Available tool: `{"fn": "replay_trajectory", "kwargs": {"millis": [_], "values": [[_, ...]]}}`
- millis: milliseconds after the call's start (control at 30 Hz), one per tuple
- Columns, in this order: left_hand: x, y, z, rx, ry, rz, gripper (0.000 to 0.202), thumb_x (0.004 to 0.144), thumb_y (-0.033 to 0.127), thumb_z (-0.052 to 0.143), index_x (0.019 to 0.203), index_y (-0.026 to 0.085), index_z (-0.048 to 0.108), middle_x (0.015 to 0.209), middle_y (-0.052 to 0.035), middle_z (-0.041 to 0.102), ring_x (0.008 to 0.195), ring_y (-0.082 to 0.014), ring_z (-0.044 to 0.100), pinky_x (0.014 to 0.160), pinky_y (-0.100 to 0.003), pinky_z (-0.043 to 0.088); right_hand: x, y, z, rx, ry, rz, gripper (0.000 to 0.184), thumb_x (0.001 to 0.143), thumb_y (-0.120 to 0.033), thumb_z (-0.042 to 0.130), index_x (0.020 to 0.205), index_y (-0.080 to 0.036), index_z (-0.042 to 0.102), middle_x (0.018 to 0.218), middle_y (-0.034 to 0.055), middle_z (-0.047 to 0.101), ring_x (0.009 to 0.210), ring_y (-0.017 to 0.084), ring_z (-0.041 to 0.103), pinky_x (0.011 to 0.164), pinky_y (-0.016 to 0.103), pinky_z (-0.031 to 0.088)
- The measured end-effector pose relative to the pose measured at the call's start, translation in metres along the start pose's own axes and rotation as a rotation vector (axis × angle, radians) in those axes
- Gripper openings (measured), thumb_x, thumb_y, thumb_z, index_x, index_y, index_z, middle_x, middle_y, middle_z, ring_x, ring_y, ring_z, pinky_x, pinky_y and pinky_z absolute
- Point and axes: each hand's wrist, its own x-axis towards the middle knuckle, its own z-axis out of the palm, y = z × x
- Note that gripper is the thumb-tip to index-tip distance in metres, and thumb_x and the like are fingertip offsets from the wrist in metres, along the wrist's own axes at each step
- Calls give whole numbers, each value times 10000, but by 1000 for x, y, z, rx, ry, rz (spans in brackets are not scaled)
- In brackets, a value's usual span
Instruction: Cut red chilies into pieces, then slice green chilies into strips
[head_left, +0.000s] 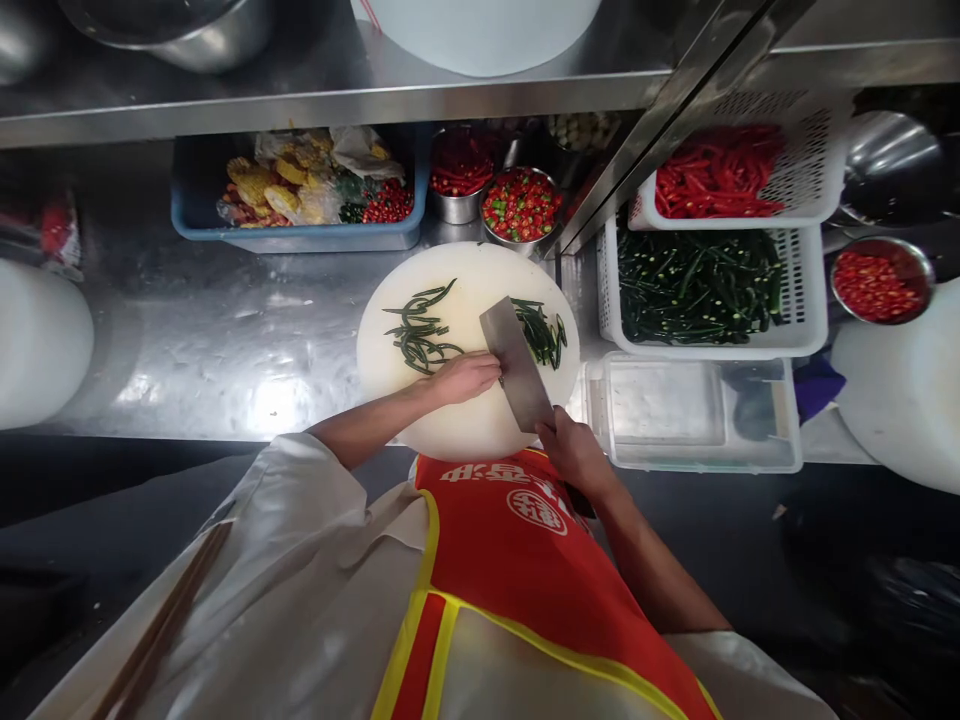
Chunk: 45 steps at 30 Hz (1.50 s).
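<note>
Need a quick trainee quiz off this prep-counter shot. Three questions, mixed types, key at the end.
1. Multiple choice: Where is the cleaver?
A) in the left hand
B) in the right hand
C) in neither hand

2. True or false: The white basket of red peppers is on the left of the cutting board in the picture.

3. Fill in: The green strips on the board lie in ___ groups, one on either side of the blade.

Key:
1. B
2. False; it is on the right.
3. two
</note>
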Motion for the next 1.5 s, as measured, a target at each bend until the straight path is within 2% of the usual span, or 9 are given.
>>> {"fn": "replay_trajectory", "kwargs": {"millis": [133, 233, 333, 467, 600, 800, 1200, 1367, 1500], "values": [[-11, -9, -32, 158, 14, -237, 269, 965, 213, 412, 926, 161, 674, 945, -86, 642, 931, -206, 594, 846, -338, 472, -22, 19, -4, 23, 17, 20, 179, 969, -337, 408, 942, -193, 511, 789, 103, 684, 691, 205, 610, 576, 271, 242], [-19, -24, -57, 299, -94, -431, 153, 868, 190, 538, 850, 158, 686, 912, -94, 634, 904, -244, 598, 823, -380, 457, -43, 34, -3, -8, -48, -39, 188, 963, -346, 404, 908, -204, 513, 786, 95, 676, 691, 204, 602, 581, 270, 240], [-16, -29, -65, 327, -171, -421, 140, 841, 159, 554, 840, 162, 694, 894, -91, 634, 906, -250, 595, 818, -384, 442, -50, 40, 2, -46, -96, -56, 181, 956, -335, 406, 897, -207, 520, 758, 79, 666, 670, 196, 588, 579, 271, 226], [1, -12, -47, 234, -110, -178, 244, 932, 186, 462, 1000, 192, 695, 989, -84, 635, 942, -224, 572, 830, -355, 441, -43, 38, 5, -14, -29, 19, 175, 955, -336, 411, 909, -203, 515, 755, 76, 659, 663, 188, 580, 572, 266, 225], [7, 5, -23, 54, -125, 38, 302, 957, 142, 404, 1092, 188, 671, 1052, -90, 638, 977, -198, 569, 867, -318, 466, -36, 34, 4, 29, 7, 46, 154, 950, -330, 427, 924, -204, 513, 718, 61, 644, 634, 182, 565, 565, 262, 225], [-3, -3, -8, -111, 10, -73, 285, 990, 226, 395, 1062, 176, 666, 1053, -91, 636, 1010, -192, 587, 907, -327, 491, -34, 28, 1, -18, -9, 15, 159, 957, -332, 418, 925, -203, 505, 784, 87, 673, 684, 190, 590, 569, 265, 218], [-6, -5, 2, -61, -18, -90, 335, 1011, 260, 335, 911, 186, 646, 987, -74, 632, 938, -174, 591, 857, -299, 483, -45, 14, -26, -39, -144, 36, 121, 943, -276, 439, 919, -189, 519, 857, 118, 691, 751, 205, 614, 596, 266, 254], [-5, -5, 0, -33, -40, -95, 312, 1000, 234, 351, 901, 178, 641, 973, -70, 631, 932, -173, 592, 856, -293, 486, -32, 6, -9, 13, -159, 51, 133, 953, -298, 437, 947, -184, 505, 856, 115, 689, 732, 192, 607, 583, 260, 257], [-4, -2, 1, -33, -71, -73, 297, 991, 225, 364, 914, 182, 647, 996, -69, 631, 926, -164, 601, 851, -284, 490, -7, -7, 7, 64, -51, 44, 153, 967, -303, 407, 991, -182, 499, 783, 96, 674, 688, 195, 608, 581, 269, 267]]}}
